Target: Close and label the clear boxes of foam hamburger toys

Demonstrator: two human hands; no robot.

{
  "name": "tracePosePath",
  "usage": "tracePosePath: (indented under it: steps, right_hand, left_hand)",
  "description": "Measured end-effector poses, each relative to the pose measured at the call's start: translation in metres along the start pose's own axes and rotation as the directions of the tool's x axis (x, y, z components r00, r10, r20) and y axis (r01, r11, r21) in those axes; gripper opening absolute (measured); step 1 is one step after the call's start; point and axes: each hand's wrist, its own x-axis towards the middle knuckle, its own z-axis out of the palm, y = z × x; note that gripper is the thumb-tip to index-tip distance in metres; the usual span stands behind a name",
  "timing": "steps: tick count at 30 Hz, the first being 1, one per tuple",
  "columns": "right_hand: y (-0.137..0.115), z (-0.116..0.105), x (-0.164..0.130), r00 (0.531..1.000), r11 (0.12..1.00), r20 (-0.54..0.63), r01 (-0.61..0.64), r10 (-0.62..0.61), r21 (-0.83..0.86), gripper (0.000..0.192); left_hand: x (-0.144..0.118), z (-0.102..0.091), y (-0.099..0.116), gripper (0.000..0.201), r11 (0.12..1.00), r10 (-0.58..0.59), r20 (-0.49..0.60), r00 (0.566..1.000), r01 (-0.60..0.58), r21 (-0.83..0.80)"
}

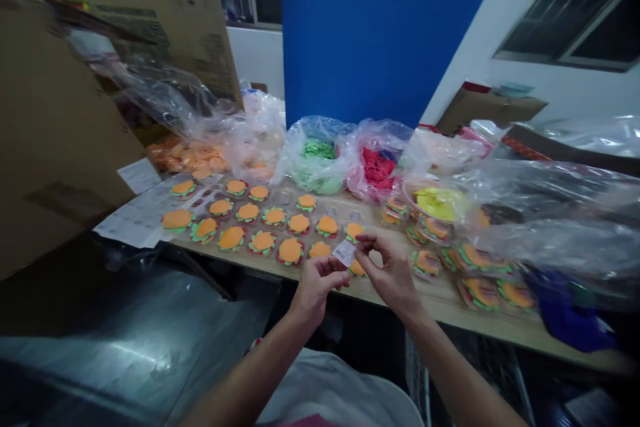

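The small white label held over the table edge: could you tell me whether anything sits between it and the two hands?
Nothing visible does: the left hand and right hand both pinch the small white label directly.

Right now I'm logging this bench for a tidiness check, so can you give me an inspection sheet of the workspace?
Surface: wooden table, long, mostly covered.
Job's things: small white label pinched between both hands; rows of orange burger-shaped pieces laid flat on the table.
Clutter: clear bags of green pieces, red pieces and yellow pieces; white printed sheets at the table's left end.
Grippers: left hand and right hand both hold the label above the table's near edge.
Cables: nothing seen.
Surroundings: cardboard boxes at left, blue panel behind, dark windows at right.
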Motion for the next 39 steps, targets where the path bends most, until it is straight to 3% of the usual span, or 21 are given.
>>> tracePosePath:
  steps: [4, 7, 11, 13, 14, 16, 18, 20, 22, 25, 28, 32, 39]
  right_hand:
    - [0.021, -0.029, -0.018, 0.998, 0.998, -0.046, -0.045, 0.043, -0.045, 0.018]
    - [0.038, -0.045, -0.031, 0.997, 0.995, -0.072, -0.047, 0.041, -0.088, 0.019]
    - [0.060, -0.074, -0.038, 0.994, 0.987, -0.104, -0.002, -0.015, -0.161, 0.019]
    - [0.071, -0.092, -0.034, 0.995, 0.987, -0.091, -0.041, 0.027, -0.156, 0.020]
    - [0.077, -0.102, -0.030, 0.996, 0.988, -0.049, -0.079, 0.073, -0.132, 0.022]
    - [0.090, -0.117, -0.022, 0.979, 0.983, 0.107, -0.170, 0.176, -0.063, 0.026]
    - [0.103, -0.124, -0.016, 0.934, 0.969, 0.263, -0.247, 0.243, -0.020, 0.028]
    - [0.113, -0.125, -0.012, 0.897, 0.962, 0.359, -0.272, 0.259, -0.015, 0.029]
    - [0.121, -0.122, -0.011, 0.879, 0.967, 0.413, -0.252, 0.240, -0.028, 0.029]
    - [0.128, -0.115, -0.010, 0.865, 0.976, 0.456, -0.216, 0.209, -0.038, 0.031]
    - [0.132, -0.112, -0.010, 0.860, 0.976, 0.464, -0.213, 0.211, -0.049, 0.032]
    - [0.133, -0.114, -0.011, 0.850, 0.969, 0.473, -0.244, 0.234, -0.040, 0.031]
    - [0.127, -0.114, -0.009, 0.850, 0.956, 0.459, -0.293, 0.259, 0.003, 0.030]
  left_hand:
    - [0.002, 0.033, -0.019, 0.009, 0.998, -0.039, -0.001, 0.999, 0.039, 0.055]
    - [0.006, 0.053, -0.033, 0.009, 0.987, -0.158, 0.012, 0.987, 0.158, -0.002]
    - [0.006, 0.076, -0.055, 0.006, 0.889, -0.439, 0.055, 0.897, 0.443, -0.119]
    - [0.000, 0.085, -0.064, 0.004, 0.890, -0.455, 0.049, 0.889, 0.457, -0.014]
    - [-0.004, 0.088, -0.068, 0.003, 0.908, -0.412, 0.045, 0.910, 0.406, 0.102]
    - [-0.013, 0.090, -0.073, 0.005, 0.893, -0.233, 0.074, 0.970, 0.183, 0.412]
    - [-0.021, 0.089, -0.076, 0.008, 0.727, 0.002, 0.202, 0.979, -0.140, 0.672]
    - [-0.026, 0.084, -0.079, 0.009, 0.468, 0.190, 0.375, 0.907, -0.419, 0.778]
    - [-0.027, 0.079, -0.084, 0.007, 0.227, 0.284, 0.504, 0.815, -0.568, 0.791]
    - [-0.027, 0.073, -0.090, 0.007, 0.001, 0.299, 0.593, 0.748, -0.621, 0.784]
    - [-0.025, 0.070, -0.094, 0.008, -0.094, 0.254, 0.616, 0.746, -0.615, 0.783]
    - [-0.023, 0.069, -0.093, 0.007, -0.145, 0.207, 0.620, 0.757, -0.603, 0.784]
    - [-0.020, 0.067, -0.095, 0.008, -0.146, 0.179, 0.624, 0.761, -0.607, 0.781]
